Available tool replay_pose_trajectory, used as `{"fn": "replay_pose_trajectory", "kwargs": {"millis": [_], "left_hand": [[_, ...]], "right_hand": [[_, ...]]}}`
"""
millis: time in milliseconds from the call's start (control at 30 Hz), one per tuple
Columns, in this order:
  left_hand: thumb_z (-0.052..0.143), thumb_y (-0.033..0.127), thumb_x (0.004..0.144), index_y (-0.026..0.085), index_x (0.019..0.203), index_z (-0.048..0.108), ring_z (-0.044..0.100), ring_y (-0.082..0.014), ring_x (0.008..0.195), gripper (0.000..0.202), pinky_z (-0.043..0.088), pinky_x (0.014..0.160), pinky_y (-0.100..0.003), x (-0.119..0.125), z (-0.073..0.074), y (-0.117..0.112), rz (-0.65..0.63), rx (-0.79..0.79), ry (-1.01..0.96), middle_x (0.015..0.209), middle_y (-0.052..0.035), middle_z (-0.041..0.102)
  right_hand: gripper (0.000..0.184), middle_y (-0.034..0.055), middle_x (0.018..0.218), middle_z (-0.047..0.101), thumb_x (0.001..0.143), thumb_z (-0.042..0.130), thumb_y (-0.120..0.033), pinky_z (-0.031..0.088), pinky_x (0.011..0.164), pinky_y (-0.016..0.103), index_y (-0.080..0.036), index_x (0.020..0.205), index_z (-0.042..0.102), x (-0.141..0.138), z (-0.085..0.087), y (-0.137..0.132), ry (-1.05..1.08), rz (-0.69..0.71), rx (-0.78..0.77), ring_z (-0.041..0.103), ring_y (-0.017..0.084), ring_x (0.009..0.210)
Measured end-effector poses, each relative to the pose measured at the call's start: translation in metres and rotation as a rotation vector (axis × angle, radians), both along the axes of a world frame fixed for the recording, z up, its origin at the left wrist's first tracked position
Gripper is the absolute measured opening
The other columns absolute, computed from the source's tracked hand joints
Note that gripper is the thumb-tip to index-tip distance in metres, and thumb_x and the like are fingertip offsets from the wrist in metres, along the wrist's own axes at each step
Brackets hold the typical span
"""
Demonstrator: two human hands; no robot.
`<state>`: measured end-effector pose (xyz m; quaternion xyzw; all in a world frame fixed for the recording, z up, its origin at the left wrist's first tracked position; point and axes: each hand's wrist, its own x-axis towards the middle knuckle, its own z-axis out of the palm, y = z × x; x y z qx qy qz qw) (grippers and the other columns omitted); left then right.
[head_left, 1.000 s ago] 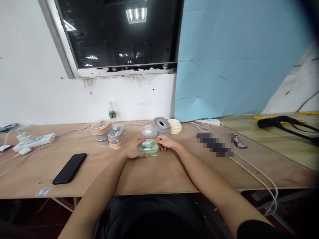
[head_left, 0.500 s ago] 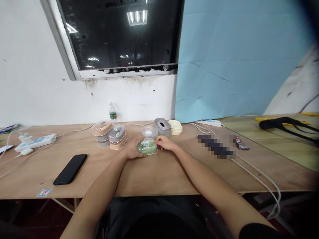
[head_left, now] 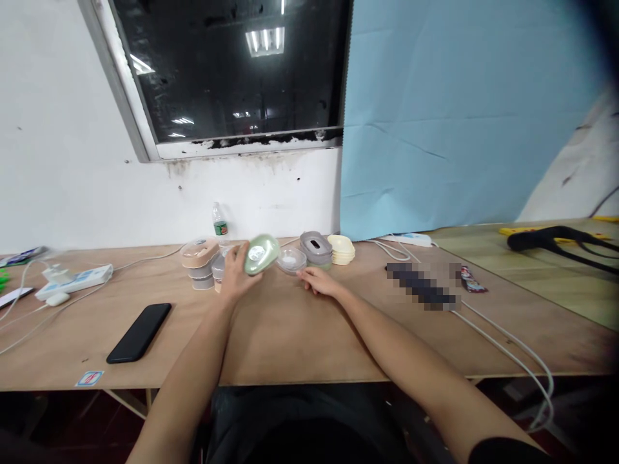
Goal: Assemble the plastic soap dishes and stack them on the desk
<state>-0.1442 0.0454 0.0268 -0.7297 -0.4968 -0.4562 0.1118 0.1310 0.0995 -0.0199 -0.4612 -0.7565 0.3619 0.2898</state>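
Raised above the table, a green oval soap box (head_left: pixel 261 254) with a white label is tilted in my left hand (head_left: pixel 235 274). My left fingers and thumb are wrapped round its left side. My right hand (head_left: pixel 319 281) is low over the table with its fingers curled together. Its fingertips come up to the front edge of a stack of clear lids (head_left: pixel 291 260); I cannot tell if they touch or pinch anything. Behind my left hand, partly hidden, are stacked boxes: a peach-topped box (head_left: pixel 199 251) and a grey box (head_left: pixel 217 265).
Grey oval parts (head_left: pixel 314 245) and stacked pale yellow trays (head_left: pixel 341 248) stand behind my right hand. A plastic bottle (head_left: pixel 219 220) is by the wall. A black phone (head_left: pixel 139 332) lies left, near a power strip (head_left: pixel 77 281). White cables (head_left: pixel 512 341) run along the right.
My left hand has lifted the green soap box off the table, up and to the left, and tilted it. My right hand has let go of it and stayed near the same spot.
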Motion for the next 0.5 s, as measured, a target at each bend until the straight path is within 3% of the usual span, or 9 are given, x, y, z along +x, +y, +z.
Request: {"fn": "replay_pose_trajectory", "kwargs": {"millis": [167, 267, 400, 500], "left_hand": [[0.073, 0.036, 0.064, 0.018, 0.142, 0.032, 0.039, -0.0316, 0.122, 0.09, 0.033, 0.106, -0.045, -0.011, 0.006, 0.0, 0.203, 0.2, -0.18, 0.127, -0.014, 0.038], [0.073, 0.038, 0.064, 0.017, 0.141, 0.031, 0.039, -0.0307, 0.123, 0.09, 0.033, 0.106, -0.044, -0.018, 0.008, 0.002, 0.262, 0.286, -0.252, 0.127, -0.0145, 0.037], [0.074, 0.042, 0.064, 0.015, 0.141, 0.028, 0.037, -0.0287, 0.125, 0.093, 0.034, 0.105, -0.042, -0.03, 0.015, 0.001, 0.374, 0.415, -0.358, 0.129, -0.0155, 0.037], [0.074, 0.043, 0.065, 0.014, 0.142, 0.026, 0.035, -0.0283, 0.127, 0.095, 0.033, 0.106, -0.043, -0.04, 0.02, -0.002, 0.454, 0.471, -0.423, 0.132, -0.0167, 0.036]], "right_hand": [[0.047, -0.0004, 0.063, 0.06, 0.08, 0.049, -0.062, 0.032, 0.042, 0.02, -0.016, 0.074, 0.056, 0.0, -0.001, -0.002, -0.045, -0.004, 0.044, 0.045, 0.007, 0.041], [0.042, 0.0007, 0.067, 0.062, 0.079, 0.055, -0.057, 0.038, 0.053, 0.022, -0.016, 0.08, 0.061, -0.012, 0.001, -0.01, -0.081, -0.025, 0.194, 0.052, 0.011, 0.055], [0.045, 0.0037, 0.085, 0.065, 0.077, 0.061, -0.053, 0.043, 0.072, 0.029, -0.02, 0.108, 0.06, -0.063, 0.008, -0.023, -0.088, -0.029, 0.424, 0.059, 0.017, 0.077], [0.078, 0.0106, 0.123, 0.055, 0.066, 0.071, -0.056, 0.039, 0.094, 0.036, -0.021, 0.131, 0.045, -0.119, 0.014, -0.022, 0.033, 0.014, 0.549, 0.051, 0.025, 0.112]]}}
